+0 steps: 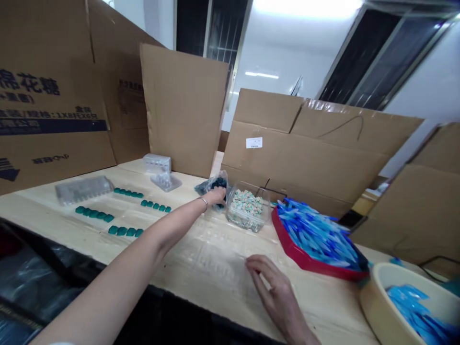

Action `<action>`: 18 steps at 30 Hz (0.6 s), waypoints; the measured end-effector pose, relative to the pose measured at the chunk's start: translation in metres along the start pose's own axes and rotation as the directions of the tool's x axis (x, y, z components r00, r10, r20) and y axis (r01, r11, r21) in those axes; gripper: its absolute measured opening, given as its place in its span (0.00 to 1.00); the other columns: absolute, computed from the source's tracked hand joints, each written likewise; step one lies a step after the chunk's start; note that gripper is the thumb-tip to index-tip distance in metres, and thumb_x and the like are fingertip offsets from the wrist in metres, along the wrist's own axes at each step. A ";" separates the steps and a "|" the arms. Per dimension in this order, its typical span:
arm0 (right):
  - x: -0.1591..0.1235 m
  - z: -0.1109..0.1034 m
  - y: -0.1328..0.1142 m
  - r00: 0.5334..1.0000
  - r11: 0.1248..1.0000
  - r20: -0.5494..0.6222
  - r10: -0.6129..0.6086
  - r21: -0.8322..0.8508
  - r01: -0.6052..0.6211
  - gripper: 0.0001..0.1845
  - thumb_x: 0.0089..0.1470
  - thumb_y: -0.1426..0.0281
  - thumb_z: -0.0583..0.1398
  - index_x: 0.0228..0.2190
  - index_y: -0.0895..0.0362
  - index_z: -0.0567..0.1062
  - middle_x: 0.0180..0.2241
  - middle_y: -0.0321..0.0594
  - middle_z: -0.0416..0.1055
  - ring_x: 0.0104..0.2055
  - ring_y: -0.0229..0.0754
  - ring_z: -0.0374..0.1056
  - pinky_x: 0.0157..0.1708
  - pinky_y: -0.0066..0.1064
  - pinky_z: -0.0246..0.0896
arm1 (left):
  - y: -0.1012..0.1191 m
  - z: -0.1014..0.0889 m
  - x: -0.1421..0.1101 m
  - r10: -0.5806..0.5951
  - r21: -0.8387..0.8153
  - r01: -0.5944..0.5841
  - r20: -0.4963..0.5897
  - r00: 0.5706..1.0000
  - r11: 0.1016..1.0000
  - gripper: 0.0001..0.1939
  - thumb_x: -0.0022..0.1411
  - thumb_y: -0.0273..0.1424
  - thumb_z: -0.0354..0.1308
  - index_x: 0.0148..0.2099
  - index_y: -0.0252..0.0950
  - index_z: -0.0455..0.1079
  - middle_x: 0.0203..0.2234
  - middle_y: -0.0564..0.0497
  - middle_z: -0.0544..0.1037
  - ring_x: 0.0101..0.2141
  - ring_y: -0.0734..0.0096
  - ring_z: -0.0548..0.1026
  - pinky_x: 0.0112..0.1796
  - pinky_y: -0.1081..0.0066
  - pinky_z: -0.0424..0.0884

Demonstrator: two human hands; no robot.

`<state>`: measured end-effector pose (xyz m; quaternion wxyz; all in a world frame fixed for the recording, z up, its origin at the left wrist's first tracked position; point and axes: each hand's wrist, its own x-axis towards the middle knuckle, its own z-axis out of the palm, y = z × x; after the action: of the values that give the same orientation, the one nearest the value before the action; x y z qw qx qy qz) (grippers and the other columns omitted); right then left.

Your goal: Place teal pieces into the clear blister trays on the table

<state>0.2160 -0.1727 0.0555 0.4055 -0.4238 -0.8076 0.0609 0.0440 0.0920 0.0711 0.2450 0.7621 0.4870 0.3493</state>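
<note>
Carton (46, 96), brown, printed; standing at the far left, behind the bench (323, 304).

Ridged tray (84, 190), translucent; lying on the bench in front of the carton.

Green pieces (94, 214), four short rows; set out on the bench, two rows nearer the front edge, two farther back. The front right row is partly hidden by the left forearm.

Clear box (157, 164), at the back of the bench; small tray (166, 182), clear, just in front of it.

Panel (185, 110), plain cardboard, upright behind these.

Bag (204, 185), thin plastic, dark contents (219, 182); on the bench, just left of the tub.

Left hand (215, 196), bracelet (204, 204) at wrist; arm stretched out, fingers at the mouth of the bag. Grip: fingertips hidden, closed or open cannot be told.

Clear tray (215, 268), low and see-through; on the bench, between the left forearm and the right hand.

Tub (246, 223), clear, filled with small white-and-green packets (247, 201).

Right hand (273, 292), fingers bent, tips by the clear tray's right side. Grip: whether it pinches the edge cannot be told.

Red tray (291, 244), heaped with blue packets (316, 235).

Basin (381, 302), cream; more blue packets inside, at the far right.
</note>
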 end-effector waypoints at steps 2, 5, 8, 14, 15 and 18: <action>-0.003 0.005 -0.001 0.999 1.000 0.035 -0.004 0.014 0.004 0.12 0.56 0.75 0.52 0.37 0.50 0.71 0.36 0.42 0.72 0.40 0.43 0.71 0.36 0.31 0.70 | -0.005 0.009 0.003 -0.032 0.146 0.025 0.049 0.998 0.989 0.16 0.48 0.29 0.63 0.39 0.27 0.69 0.40 0.40 0.72 0.42 0.61 0.71 0.45 0.62 0.63; -0.012 0.008 0.008 0.999 1.000 0.046 0.011 0.019 -0.012 0.12 0.55 0.75 0.52 0.38 0.48 0.70 0.35 0.41 0.72 0.38 0.43 0.71 0.34 0.30 0.71 | -0.017 0.023 0.003 -0.059 0.327 0.033 0.070 0.996 0.944 0.21 0.50 0.26 0.60 0.48 0.30 0.67 0.45 0.37 0.67 0.46 0.52 0.69 0.46 0.59 0.61; -0.019 0.013 0.019 0.998 0.999 0.040 0.044 0.026 -0.045 0.11 0.55 0.74 0.52 0.37 0.48 0.71 0.34 0.41 0.72 0.36 0.44 0.72 0.32 0.30 0.71 | -0.029 0.035 0.002 -0.068 0.445 0.032 0.066 0.996 0.895 0.21 0.57 0.22 0.51 0.54 0.33 0.63 0.50 0.34 0.62 0.47 0.50 0.68 0.45 0.56 0.61; -0.022 0.020 0.022 0.998 0.998 0.030 0.062 0.030 -0.063 0.10 0.55 0.74 0.53 0.36 0.49 0.70 0.32 0.41 0.73 0.34 0.43 0.72 0.31 0.29 0.71 | -0.042 0.046 0.000 -0.051 0.556 -0.021 0.113 0.992 0.831 0.19 0.60 0.23 0.43 0.53 0.33 0.63 0.48 0.34 0.63 0.46 0.52 0.67 0.42 0.55 0.61; -0.023 0.021 0.021 0.997 0.997 0.041 0.065 0.030 -0.067 0.10 0.55 0.74 0.52 0.36 0.50 0.70 0.32 0.40 0.72 0.34 0.43 0.72 0.31 0.29 0.70 | -0.043 0.046 0.000 -0.051 0.566 -0.027 0.120 0.991 0.824 0.19 0.61 0.24 0.43 0.53 0.32 0.63 0.48 0.34 0.64 0.47 0.51 0.66 0.43 0.55 0.61; -0.025 0.022 0.020 0.993 0.995 0.079 0.089 0.029 -0.091 0.10 0.56 0.74 0.51 0.36 0.51 0.70 0.32 0.40 0.72 0.34 0.41 0.71 0.32 0.28 0.69 | -0.047 0.044 0.001 -0.058 0.584 -0.040 0.149 0.987 0.811 0.19 0.60 0.31 0.47 0.53 0.31 0.63 0.49 0.33 0.63 0.48 0.47 0.65 0.45 0.51 0.58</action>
<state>0.2210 -0.1729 0.0170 0.3777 -0.4504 -0.8016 0.1088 0.0509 0.1104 0.0096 0.0388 0.8234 0.5534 0.1195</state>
